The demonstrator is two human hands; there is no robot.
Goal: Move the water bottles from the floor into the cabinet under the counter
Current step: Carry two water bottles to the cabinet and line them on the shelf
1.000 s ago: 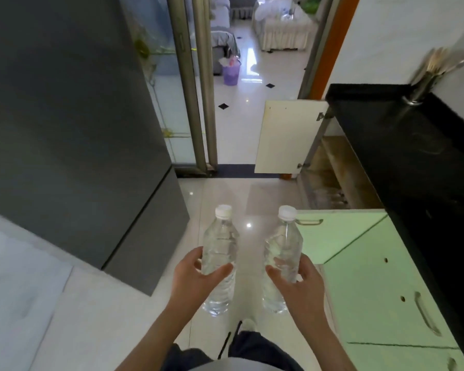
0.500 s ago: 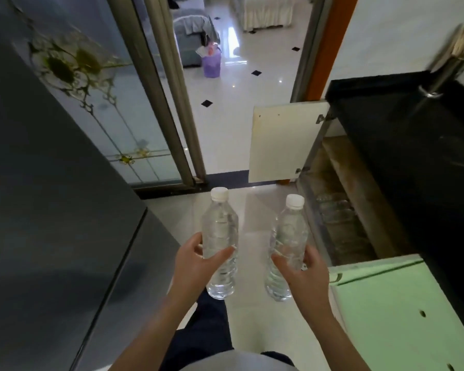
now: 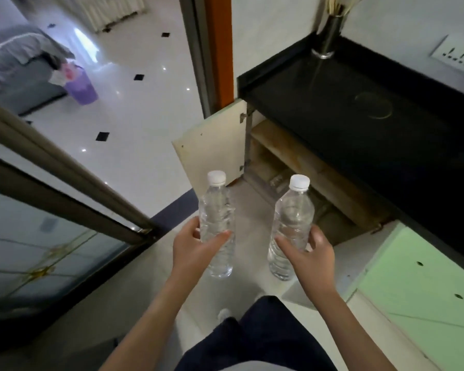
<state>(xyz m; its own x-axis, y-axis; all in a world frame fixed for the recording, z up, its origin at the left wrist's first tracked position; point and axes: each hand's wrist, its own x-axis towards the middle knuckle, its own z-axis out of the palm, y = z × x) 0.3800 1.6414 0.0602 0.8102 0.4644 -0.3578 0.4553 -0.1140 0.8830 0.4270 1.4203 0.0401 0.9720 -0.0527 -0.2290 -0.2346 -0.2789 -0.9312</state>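
Observation:
I hold two clear water bottles with white caps upright in front of me, above the floor. My left hand (image 3: pixel 196 246) grips the left bottle (image 3: pixel 217 210) around its middle. The right bottle (image 3: pixel 292 215) is gripped the same way by my right hand (image 3: pixel 310 253). Just beyond the right bottle is the open cabinet (image 3: pixel 300 167) under the black counter (image 3: pixel 359 116), its cream door (image 3: pixel 212 145) swung out to the left. At least one clear bottle (image 3: pixel 277 180) lies inside on the cabinet floor, partly hidden.
A closed green cabinet front (image 3: pixel 423 285) runs along the right under the counter. A steel utensil holder (image 3: pixel 328 36) stands at the counter's back. A sliding glass door frame (image 3: pixel 65 183) is at left, with a purple bin (image 3: pixel 82 85) in the room beyond. My dark trouser legs (image 3: pixel 252 336) are below.
I have stepped forward and turned right toward the open cabinet. Both bottles stay upright in my hands and now sit nearer the cabinet opening; the grey fridge has left the view.

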